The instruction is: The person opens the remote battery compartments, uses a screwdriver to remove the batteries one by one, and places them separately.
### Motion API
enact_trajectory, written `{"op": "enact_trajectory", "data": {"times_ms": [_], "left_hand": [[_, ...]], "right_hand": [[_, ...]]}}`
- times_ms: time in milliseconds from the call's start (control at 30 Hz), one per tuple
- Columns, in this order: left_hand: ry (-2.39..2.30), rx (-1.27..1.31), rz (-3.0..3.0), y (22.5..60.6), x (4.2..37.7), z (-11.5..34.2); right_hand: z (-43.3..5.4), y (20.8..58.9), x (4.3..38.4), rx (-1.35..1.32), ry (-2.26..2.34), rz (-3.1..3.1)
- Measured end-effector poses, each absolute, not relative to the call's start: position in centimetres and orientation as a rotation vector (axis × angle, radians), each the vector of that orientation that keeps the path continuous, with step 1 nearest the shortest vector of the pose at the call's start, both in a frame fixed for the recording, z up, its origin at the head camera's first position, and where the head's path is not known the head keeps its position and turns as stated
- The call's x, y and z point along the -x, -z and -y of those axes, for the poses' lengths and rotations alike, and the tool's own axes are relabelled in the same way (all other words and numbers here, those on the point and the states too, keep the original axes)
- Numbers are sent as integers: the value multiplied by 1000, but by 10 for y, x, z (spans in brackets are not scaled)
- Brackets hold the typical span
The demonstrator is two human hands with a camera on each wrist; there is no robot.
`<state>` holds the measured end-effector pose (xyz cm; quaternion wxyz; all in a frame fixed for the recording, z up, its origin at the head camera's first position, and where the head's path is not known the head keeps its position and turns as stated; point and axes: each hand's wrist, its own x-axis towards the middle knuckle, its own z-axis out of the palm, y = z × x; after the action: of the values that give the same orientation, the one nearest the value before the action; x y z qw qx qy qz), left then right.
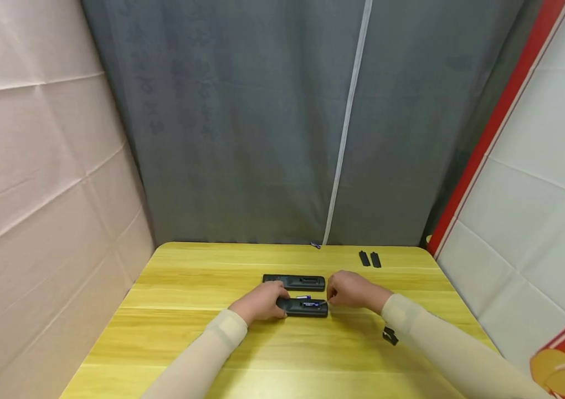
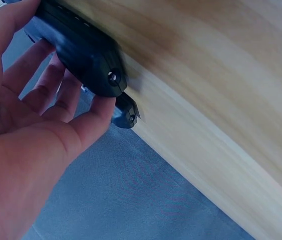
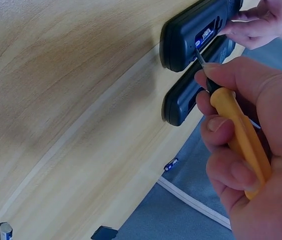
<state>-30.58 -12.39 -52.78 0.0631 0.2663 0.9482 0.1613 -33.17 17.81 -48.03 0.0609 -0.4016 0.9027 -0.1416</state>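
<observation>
Two black remote controls lie face down on the table. My left hand (image 1: 262, 301) holds the left end of the near remote control (image 1: 304, 308), thumb on one side and fingers on the other, as the left wrist view shows. A blue-and-white battery (image 3: 205, 35) sits in its exposed compartment. My right hand (image 3: 260, 130) grips an orange-handled screwdriver (image 3: 240, 135), whose thin metal tip meets the compartment beside the battery. Just behind, the second remote control (image 1: 307, 283) rests parallel, its compartment uncovered too. Another blue-and-white battery (image 1: 303, 297) shows between the two remotes.
Two black battery covers (image 1: 370, 259) lie at the table's back right. A small blue battery (image 1: 316, 245) is at the back edge, by the grey curtain (image 1: 242, 138). A small black object (image 1: 390, 335) shows beside my right sleeve. Cloth walls flank the wooden table (image 1: 188, 332).
</observation>
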Motion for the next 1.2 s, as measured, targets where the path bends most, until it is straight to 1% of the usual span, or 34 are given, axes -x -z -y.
{"op": "enact_trajectory", "data": {"times_ms": [733,967,1200], "left_hand": [[-439,-866,-2874,524,305,126],[-402,-866,-2878,527,309,124],[-408,-865,-2872,526,306,120]], "right_hand": [[-179,482,338,1209,504,-2704],[-189,471,346,1005,752,-2803],[-190,474,344,953,762,-2779]]}}
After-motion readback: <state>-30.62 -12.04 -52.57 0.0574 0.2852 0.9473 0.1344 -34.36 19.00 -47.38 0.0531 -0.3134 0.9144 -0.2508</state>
